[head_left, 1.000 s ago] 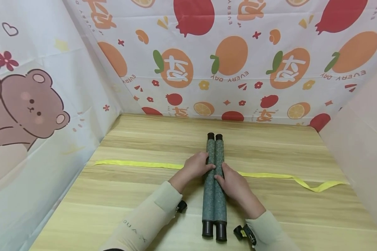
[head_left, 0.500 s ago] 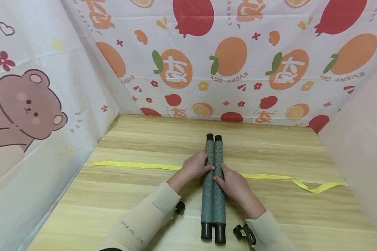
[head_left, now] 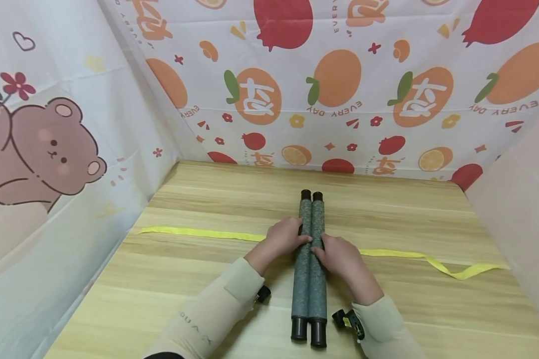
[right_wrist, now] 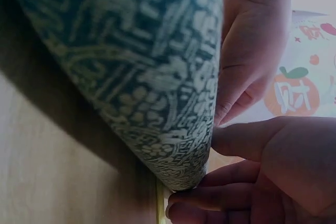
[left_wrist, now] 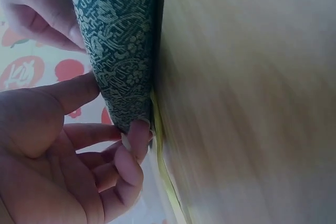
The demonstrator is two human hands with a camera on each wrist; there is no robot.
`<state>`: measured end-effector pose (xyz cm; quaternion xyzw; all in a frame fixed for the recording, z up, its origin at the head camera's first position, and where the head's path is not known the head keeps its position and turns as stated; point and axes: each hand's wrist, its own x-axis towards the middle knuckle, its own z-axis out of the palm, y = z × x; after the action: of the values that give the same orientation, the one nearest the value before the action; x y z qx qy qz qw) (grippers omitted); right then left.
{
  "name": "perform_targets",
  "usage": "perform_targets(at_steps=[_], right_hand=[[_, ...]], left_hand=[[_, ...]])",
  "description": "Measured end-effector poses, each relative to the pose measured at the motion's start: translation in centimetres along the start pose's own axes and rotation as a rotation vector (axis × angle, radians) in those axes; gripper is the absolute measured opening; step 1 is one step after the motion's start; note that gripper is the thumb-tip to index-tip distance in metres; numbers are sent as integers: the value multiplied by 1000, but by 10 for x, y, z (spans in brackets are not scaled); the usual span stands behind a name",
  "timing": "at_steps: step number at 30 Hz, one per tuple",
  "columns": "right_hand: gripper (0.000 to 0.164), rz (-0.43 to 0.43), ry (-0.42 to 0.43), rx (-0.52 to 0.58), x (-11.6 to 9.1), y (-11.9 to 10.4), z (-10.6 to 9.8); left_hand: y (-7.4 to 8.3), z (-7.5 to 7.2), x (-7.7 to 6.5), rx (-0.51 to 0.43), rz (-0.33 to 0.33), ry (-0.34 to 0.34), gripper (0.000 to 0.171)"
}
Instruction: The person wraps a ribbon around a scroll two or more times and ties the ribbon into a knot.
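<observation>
A scroll wound into two rolls lies lengthwise on the table in the head view, its left roll [head_left: 301, 284] and right roll [head_left: 317, 291] side by side. Green brocade with a pale floral pattern covers them, and dark knobs cap the ends. My left hand [head_left: 282, 237] grips the left roll around its middle, thumb on top. Opposite it, my right hand [head_left: 344, 256] holds the right roll slightly nearer to me. In the left wrist view, curled fingertips [left_wrist: 137, 140] reach the underside of the brocade [left_wrist: 118, 45]. A yellow ribbon [head_left: 197, 233] passes crosswise beneath the rolls.
The ribbon's right part [head_left: 395, 253] twists toward the table's right side. A wood-grain table [head_left: 233, 194] is bounded by a fruit-print cloth [head_left: 269, 134] behind, a bear-print cloth [head_left: 130, 124] on the left and a pale wall [head_left: 521, 199] on the right.
The head view has shifted slightly. Both hands keep their hold on the scroll's rolls, which show no clear movement on the table.
</observation>
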<state>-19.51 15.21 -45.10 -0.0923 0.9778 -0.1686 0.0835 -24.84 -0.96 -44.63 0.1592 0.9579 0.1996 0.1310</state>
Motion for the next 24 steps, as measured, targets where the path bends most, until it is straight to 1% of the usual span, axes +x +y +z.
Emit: perform_targets(at_steps=[5,14,20,22,24], right_hand=[[44,-6,29,6,1,1,0],[43,-12,25,37,2,6,0],[50,-6,57,81,3,13,1],[52,-5,59,95,3,14,0],[53,-5,56,104,3,16,-2]], left_hand=[[0,0,-1,-16,-17,6,43],[0,2,-2,-16,-29,-8,50],[-1,2,-3,-50,0,6,56],[-3,3,-3,-78,20,5,60],[-6,2,-4,-128,42,-10,64]])
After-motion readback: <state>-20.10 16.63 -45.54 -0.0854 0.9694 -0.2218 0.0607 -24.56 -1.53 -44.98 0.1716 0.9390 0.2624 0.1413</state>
